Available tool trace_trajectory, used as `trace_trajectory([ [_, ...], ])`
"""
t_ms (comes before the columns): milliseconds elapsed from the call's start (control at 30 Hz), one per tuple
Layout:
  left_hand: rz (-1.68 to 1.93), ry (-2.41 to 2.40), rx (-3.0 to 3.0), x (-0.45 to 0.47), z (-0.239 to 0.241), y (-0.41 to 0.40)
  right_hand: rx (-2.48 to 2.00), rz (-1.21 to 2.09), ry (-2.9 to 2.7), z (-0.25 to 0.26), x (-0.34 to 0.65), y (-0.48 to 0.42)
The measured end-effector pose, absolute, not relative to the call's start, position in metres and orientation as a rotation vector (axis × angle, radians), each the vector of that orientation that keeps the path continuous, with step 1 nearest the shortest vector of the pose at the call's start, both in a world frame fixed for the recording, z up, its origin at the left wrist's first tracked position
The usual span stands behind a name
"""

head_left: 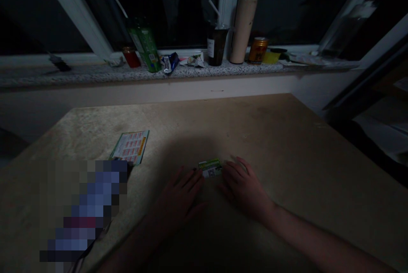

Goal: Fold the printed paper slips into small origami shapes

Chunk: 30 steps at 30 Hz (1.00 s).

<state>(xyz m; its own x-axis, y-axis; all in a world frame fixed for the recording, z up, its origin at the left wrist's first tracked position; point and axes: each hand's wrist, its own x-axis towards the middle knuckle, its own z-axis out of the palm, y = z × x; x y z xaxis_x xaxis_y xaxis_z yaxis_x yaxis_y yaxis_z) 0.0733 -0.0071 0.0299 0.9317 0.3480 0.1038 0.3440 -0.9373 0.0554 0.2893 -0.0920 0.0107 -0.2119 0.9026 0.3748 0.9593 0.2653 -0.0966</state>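
A small green and white card [211, 168] with a square code printed on it lies on the wooden table [270, 137], between my two hands. At its left edge are the fingertips of my left hand [186, 190], which rests low on the table with fingers stretched out. My right hand [240, 183] is at the card's right edge, palm down, its fingers slightly bent and apart. Neither hand is wrapped around anything. In the dim light I cannot tell whether the fingertips press on the card.
To the left lies a printed sheet [130, 146] with red grids, beside a pixelated object [95, 200]. Along the window sill [105, 76] stand a green bottle [146, 49], a dark cup with a straw [216, 47], a tall beige flask [244, 26] and an orange can [257, 51].
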Motion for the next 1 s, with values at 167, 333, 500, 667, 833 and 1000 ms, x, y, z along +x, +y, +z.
trace_trajectory([
  [167, 0.250, 0.716, 2.994, 0.084, 0.036, 0.005, -1.663, -0.158, -2.154, 0.011, 0.293, -0.091],
  [333, 0.281, 0.823, 2.957, 0.099, 0.024, 0.020, -1.636, -0.121, -2.135, 0.012, 0.294, -0.090],
  [500, 0.366, 0.837, 2.866, 0.103, 0.016, 0.022, -1.650, -0.110, -2.115, 0.013, 0.294, -0.089],
  [667, 0.464, 0.788, 2.890, 0.099, 0.021, 0.017, -1.689, 0.030, -2.055, 0.009, 0.290, -0.088],
  [833, 0.470, 0.658, 2.979, 0.098, 0.026, 0.011, -1.619, 0.209, -2.010, 0.008, 0.289, -0.089],
  [1000, 0.494, 0.450, 3.030, 0.096, 0.030, 0.006, -1.603, 0.247, -2.026, 0.009, 0.290, -0.089],
])
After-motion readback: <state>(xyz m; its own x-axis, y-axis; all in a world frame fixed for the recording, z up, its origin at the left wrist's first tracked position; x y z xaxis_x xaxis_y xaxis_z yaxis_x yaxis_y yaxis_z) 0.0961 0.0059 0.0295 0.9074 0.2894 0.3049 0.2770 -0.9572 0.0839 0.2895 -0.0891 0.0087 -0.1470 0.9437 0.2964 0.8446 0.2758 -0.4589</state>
